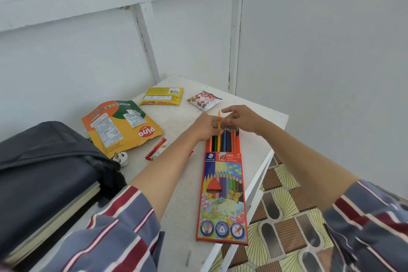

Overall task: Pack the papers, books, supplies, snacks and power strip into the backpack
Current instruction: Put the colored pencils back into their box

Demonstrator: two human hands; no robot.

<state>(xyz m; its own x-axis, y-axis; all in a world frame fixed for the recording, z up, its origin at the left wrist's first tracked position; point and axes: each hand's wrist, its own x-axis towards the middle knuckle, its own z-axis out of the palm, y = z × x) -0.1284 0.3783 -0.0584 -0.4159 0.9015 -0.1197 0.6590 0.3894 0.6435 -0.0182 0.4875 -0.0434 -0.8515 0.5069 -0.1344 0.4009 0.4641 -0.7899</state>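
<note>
Grey backpack (44, 161) lies well left of the fingers; the orange pencil box (223, 194), not yet packed, is pinched at its tray end by the left hand (205, 127), the right hand (241, 118) held loosely spread. The yellow pencil (219, 117), left protruding between them, could be snapped if the tray is forced shut.

A home room: white table (183, 194), patterned vinyl floor (287, 216).
</note>
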